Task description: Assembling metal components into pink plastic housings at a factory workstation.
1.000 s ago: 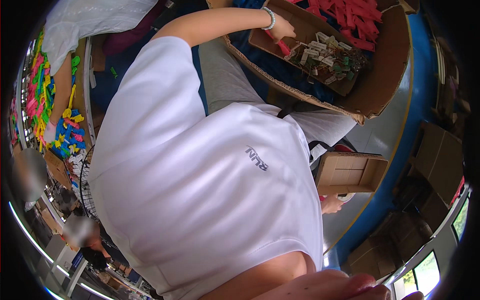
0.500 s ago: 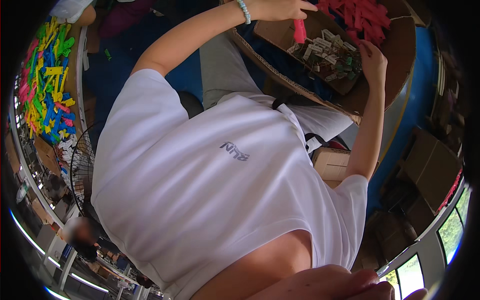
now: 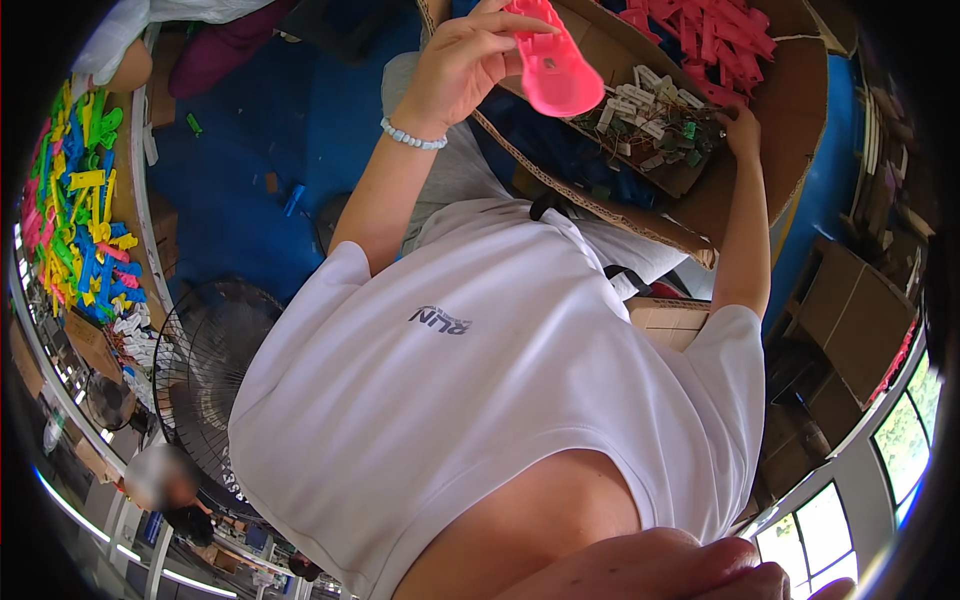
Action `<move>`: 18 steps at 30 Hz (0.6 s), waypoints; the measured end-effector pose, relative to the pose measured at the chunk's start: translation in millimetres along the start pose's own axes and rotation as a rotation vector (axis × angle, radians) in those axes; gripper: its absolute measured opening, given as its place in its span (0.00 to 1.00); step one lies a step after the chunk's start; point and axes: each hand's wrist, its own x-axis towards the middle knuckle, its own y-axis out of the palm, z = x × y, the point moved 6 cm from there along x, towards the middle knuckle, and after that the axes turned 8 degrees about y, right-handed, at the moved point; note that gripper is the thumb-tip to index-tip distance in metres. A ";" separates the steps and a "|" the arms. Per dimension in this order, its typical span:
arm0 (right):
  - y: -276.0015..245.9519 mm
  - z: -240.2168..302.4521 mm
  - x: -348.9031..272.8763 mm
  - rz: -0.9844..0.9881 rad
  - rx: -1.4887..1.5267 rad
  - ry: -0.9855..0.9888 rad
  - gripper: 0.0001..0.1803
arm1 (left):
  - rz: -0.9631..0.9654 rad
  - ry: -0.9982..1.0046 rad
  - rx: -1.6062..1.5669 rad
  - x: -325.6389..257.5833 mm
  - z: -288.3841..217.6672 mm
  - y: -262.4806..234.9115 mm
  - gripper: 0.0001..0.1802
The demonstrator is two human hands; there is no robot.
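Over the left part of the corrugated cardboard box [image 3: 798,125], the left hand [image 3: 462,65] has its grip clamped on a hollow, round-ended pink plastic shell [image 3: 560,78]. In the box, the right hand [image 3: 740,132] is by tangled wired parts [image 3: 652,112] and heaped pink plastic pieces [image 3: 712,40], its grip too hidden to tell.

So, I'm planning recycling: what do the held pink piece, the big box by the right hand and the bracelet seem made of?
Pink piece: probably moulded plastic, smooth sheen, thin walls. Big box: likely corrugated cardboard, matte, its rim showing wavy layers. Bracelet: shiny pale beads, possibly glass or plastic.
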 end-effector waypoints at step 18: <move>-112.5 183.7 -141.0 0.007 1.143 -0.180 0.10 | 0.123 0.337 0.892 22.4 -0.2 78.2 0.07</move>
